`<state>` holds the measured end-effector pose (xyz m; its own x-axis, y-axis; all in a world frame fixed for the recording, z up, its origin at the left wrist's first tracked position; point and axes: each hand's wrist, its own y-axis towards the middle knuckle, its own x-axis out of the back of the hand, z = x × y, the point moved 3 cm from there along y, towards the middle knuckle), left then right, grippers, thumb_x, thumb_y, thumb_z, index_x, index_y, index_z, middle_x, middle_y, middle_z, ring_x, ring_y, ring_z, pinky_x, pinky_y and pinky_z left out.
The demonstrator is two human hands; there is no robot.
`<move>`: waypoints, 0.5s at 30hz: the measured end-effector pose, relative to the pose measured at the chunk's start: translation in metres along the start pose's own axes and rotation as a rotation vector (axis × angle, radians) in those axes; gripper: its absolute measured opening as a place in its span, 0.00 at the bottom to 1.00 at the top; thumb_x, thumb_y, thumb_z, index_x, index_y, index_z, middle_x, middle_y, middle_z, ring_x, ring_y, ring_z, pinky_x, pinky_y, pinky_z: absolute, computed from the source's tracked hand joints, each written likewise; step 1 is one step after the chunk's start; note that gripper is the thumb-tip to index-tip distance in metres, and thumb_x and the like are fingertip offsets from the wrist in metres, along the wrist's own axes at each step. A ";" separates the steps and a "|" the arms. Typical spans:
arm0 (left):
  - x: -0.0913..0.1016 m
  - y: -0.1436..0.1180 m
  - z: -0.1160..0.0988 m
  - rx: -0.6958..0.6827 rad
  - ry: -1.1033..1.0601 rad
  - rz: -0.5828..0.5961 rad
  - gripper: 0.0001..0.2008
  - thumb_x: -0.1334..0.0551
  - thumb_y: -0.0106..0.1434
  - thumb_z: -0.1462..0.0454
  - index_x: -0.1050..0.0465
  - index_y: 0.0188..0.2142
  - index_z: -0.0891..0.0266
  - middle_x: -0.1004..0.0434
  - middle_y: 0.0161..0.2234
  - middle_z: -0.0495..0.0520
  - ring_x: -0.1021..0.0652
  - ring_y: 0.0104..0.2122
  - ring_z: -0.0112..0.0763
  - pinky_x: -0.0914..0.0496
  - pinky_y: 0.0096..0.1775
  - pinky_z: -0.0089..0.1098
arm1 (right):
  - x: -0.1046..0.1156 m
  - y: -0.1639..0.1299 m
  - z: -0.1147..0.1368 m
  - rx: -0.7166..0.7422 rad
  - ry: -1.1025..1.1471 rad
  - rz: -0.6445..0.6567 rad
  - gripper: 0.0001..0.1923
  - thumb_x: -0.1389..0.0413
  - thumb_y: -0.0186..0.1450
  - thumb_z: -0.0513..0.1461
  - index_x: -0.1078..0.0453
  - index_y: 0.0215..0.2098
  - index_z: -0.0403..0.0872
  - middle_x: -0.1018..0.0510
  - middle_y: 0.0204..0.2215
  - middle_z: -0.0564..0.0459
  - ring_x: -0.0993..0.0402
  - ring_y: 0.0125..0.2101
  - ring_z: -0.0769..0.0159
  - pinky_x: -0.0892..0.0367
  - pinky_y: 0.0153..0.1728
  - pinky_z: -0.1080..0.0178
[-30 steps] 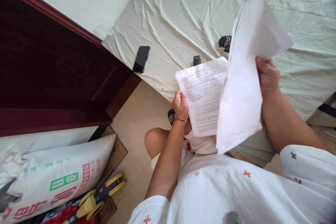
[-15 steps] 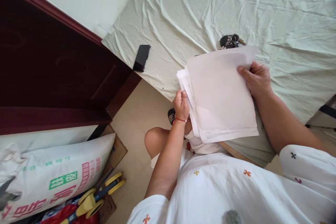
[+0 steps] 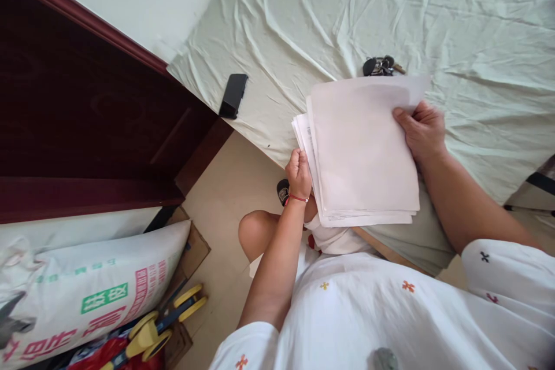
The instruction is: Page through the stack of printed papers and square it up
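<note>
Several sheets of paper (image 3: pixel 364 150) lie in a loose stack above my lap, their edges fanned on the left and along the bottom. The top sheet looks blank; a little print shows on a sheet beneath it. My left hand (image 3: pixel 299 173), with a red string at the wrist, is closed round the stack's left edge. On the right side, my right hand (image 3: pixel 422 130) pinches the sheets near the upper right corner, thumb on top. Just beyond the papers' top edge, a bunch of keys (image 3: pixel 384 65) rests on the pale green bed sheet (image 3: pixel 295 23).
A black phone-like object (image 3: pixel 233 96) lies near the bed's left corner. Dark red wooden furniture (image 3: pixel 87 87) stands at left. Below it are a printed white sack (image 3: pixel 99 289), a cardboard box (image 3: pixel 195 251) and a yellow-wheeled toy (image 3: pixel 169 318) on the floor.
The sheets have shifted slightly up and left, and their lower edges lie more evenly. More of the keys' lower side is covered by paper. Both hands keep their grip.
</note>
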<state>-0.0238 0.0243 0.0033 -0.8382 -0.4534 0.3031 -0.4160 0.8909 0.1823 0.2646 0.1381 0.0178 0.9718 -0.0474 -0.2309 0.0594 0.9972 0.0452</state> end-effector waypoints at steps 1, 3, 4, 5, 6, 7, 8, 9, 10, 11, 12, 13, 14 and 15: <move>0.000 0.000 -0.001 0.001 -0.008 -0.007 0.26 0.46 0.74 0.40 0.33 0.32 0.57 0.35 0.27 0.48 0.32 0.29 0.32 0.33 0.36 0.34 | 0.000 0.000 0.000 -0.003 0.002 -0.003 0.21 0.24 0.52 0.52 0.22 0.33 0.50 0.21 0.29 0.56 0.31 0.26 0.69 0.32 0.30 0.63; 0.000 -0.001 -0.002 0.005 -0.012 -0.012 0.27 0.46 0.73 0.39 0.34 0.31 0.57 0.37 0.27 0.48 0.33 0.29 0.32 0.33 0.36 0.35 | 0.000 0.000 -0.001 -0.007 0.002 -0.006 0.21 0.24 0.51 0.52 0.21 0.34 0.50 0.20 0.29 0.55 0.31 0.26 0.69 0.32 0.29 0.63; 0.000 -0.001 -0.003 0.008 -0.009 -0.010 0.27 0.46 0.73 0.38 0.34 0.31 0.57 0.37 0.27 0.47 0.33 0.29 0.31 0.34 0.35 0.35 | 0.000 0.000 -0.001 -0.010 0.001 -0.006 0.21 0.24 0.51 0.53 0.21 0.34 0.50 0.20 0.30 0.55 0.31 0.26 0.69 0.32 0.29 0.63; 0.000 -0.001 -0.004 0.011 -0.005 -0.006 0.28 0.46 0.72 0.38 0.34 0.31 0.57 0.38 0.27 0.47 0.34 0.28 0.31 0.35 0.35 0.35 | 0.000 0.000 -0.001 -0.012 -0.002 -0.004 0.22 0.24 0.51 0.53 0.21 0.34 0.50 0.20 0.30 0.55 0.31 0.26 0.69 0.33 0.28 0.64; 0.000 -0.001 -0.004 0.013 0.000 -0.001 0.28 0.46 0.72 0.37 0.34 0.31 0.57 0.38 0.27 0.47 0.34 0.28 0.31 0.35 0.35 0.34 | 0.000 0.000 -0.001 -0.013 -0.005 -0.002 0.22 0.24 0.50 0.53 0.21 0.34 0.50 0.20 0.29 0.56 0.31 0.26 0.69 0.33 0.28 0.64; 0.000 -0.001 -0.004 0.014 0.006 0.004 0.28 0.46 0.72 0.37 0.34 0.32 0.57 0.38 0.27 0.47 0.34 0.28 0.31 0.36 0.35 0.34 | -0.001 0.000 0.000 -0.013 -0.006 0.002 0.22 0.24 0.51 0.53 0.21 0.34 0.50 0.20 0.29 0.56 0.31 0.26 0.69 0.33 0.27 0.64; 0.001 -0.001 -0.005 0.014 0.013 0.010 0.28 0.46 0.72 0.37 0.34 0.32 0.57 0.39 0.26 0.47 0.35 0.28 0.31 0.37 0.35 0.34 | -0.001 0.000 0.000 -0.012 -0.003 0.005 0.22 0.23 0.51 0.53 0.21 0.34 0.50 0.20 0.29 0.56 0.31 0.26 0.69 0.33 0.27 0.64; 0.001 -0.001 -0.005 0.011 0.022 0.013 0.28 0.46 0.72 0.37 0.34 0.32 0.57 0.39 0.26 0.46 0.35 0.27 0.31 0.37 0.34 0.34 | -0.001 -0.001 0.000 -0.012 0.003 0.007 0.21 0.23 0.51 0.53 0.20 0.34 0.50 0.20 0.29 0.56 0.31 0.26 0.69 0.33 0.27 0.64; 0.001 -0.001 -0.005 0.006 0.032 0.017 0.28 0.47 0.72 0.38 0.34 0.32 0.57 0.39 0.26 0.46 0.35 0.27 0.30 0.37 0.34 0.34 | -0.002 -0.001 0.000 -0.011 0.012 0.007 0.21 0.23 0.51 0.53 0.20 0.34 0.51 0.20 0.28 0.56 0.31 0.26 0.69 0.33 0.27 0.64; 0.001 -0.001 -0.005 -0.002 0.044 0.019 0.28 0.47 0.72 0.38 0.34 0.32 0.57 0.39 0.25 0.46 0.35 0.27 0.30 0.38 0.34 0.34 | -0.002 -0.001 0.001 -0.010 0.021 0.007 0.21 0.23 0.51 0.53 0.20 0.33 0.51 0.20 0.28 0.56 0.31 0.25 0.69 0.33 0.27 0.64; 0.001 -0.001 -0.005 -0.008 0.059 0.023 0.28 0.47 0.73 0.38 0.33 0.32 0.57 0.39 0.25 0.46 0.35 0.27 0.30 0.38 0.34 0.34 | -0.002 -0.002 0.001 -0.010 0.028 0.008 0.21 0.23 0.50 0.53 0.20 0.33 0.51 0.21 0.27 0.56 0.31 0.25 0.69 0.32 0.27 0.64; 0.001 -0.001 -0.005 -0.014 0.073 0.025 0.28 0.47 0.73 0.38 0.33 0.32 0.58 0.39 0.25 0.46 0.35 0.27 0.30 0.38 0.33 0.34 | -0.003 -0.002 0.001 -0.010 0.031 0.009 0.21 0.23 0.50 0.53 0.20 0.32 0.51 0.21 0.27 0.56 0.31 0.25 0.69 0.32 0.27 0.64; 0.001 -0.001 -0.006 -0.018 0.085 0.027 0.28 0.47 0.73 0.38 0.32 0.33 0.58 0.38 0.25 0.46 0.34 0.27 0.30 0.38 0.33 0.34 | -0.003 -0.002 0.002 -0.011 0.030 0.010 0.21 0.23 0.50 0.54 0.20 0.32 0.52 0.21 0.27 0.56 0.31 0.25 0.68 0.32 0.27 0.64; 0.001 -0.001 -0.006 -0.019 0.094 0.031 0.28 0.47 0.73 0.38 0.32 0.33 0.58 0.38 0.24 0.46 0.34 0.27 0.30 0.38 0.33 0.34 | -0.003 -0.003 0.002 -0.013 0.025 0.014 0.22 0.23 0.50 0.54 0.20 0.33 0.52 0.20 0.27 0.56 0.30 0.25 0.68 0.31 0.27 0.64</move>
<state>-0.0225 0.0226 0.0089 -0.8134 -0.4269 0.3952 -0.3829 0.9043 0.1889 0.2616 0.1356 0.0204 0.9665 -0.0323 -0.2546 0.0428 0.9984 0.0357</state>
